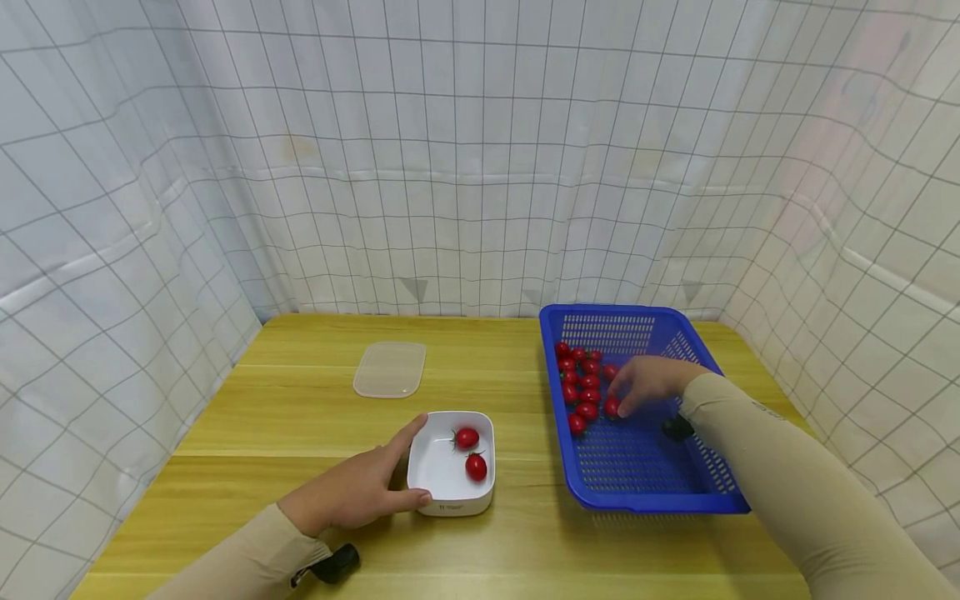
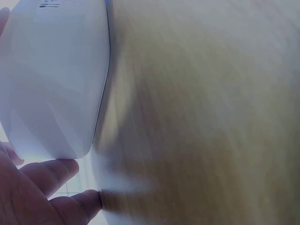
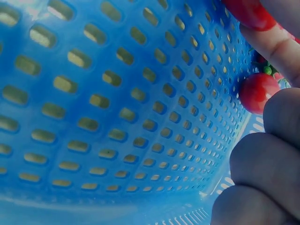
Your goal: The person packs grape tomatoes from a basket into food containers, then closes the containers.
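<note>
A white square container stands on the table with two red cherry tomatoes in it. My left hand grips it from the left, thumb at the front wall and fingers round the back left corner; the left wrist view shows fingertips against its wall. Inside a blue perforated basket, my right hand pinches a cherry tomato between thumb and index finger. Several more cherry tomatoes lie along the basket's left side, and one tomato shows close by the curled fingers.
A translucent square lid lies flat on the wooden table, behind and left of the container. White gridded curtains hang behind the table and along both sides. The basket's raised rim stands between container and tomatoes.
</note>
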{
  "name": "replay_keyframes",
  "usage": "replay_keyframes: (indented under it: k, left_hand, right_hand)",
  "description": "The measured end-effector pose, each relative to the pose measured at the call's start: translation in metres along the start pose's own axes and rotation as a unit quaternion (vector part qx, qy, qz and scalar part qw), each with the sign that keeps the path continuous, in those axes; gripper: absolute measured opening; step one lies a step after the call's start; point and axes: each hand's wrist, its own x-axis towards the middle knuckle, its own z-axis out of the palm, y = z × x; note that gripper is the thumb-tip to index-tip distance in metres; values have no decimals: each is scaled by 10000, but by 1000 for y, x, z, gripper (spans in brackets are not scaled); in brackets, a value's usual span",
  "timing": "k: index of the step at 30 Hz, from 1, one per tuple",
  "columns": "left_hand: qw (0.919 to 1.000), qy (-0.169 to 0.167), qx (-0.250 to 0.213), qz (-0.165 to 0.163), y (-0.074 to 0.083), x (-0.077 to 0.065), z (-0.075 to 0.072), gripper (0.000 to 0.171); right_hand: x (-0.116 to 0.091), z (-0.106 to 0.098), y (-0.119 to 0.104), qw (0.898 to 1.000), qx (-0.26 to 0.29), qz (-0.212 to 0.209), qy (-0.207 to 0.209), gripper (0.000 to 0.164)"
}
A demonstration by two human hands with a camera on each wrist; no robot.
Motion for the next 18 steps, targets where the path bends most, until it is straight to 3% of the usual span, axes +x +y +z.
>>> replay_keyframes:
  k: [18]
  left_hand:
    - [10000,15,-47,-9,-1,1,2,107]
  right_hand:
    - [2,3,-2,9997,207,83,-30,41]
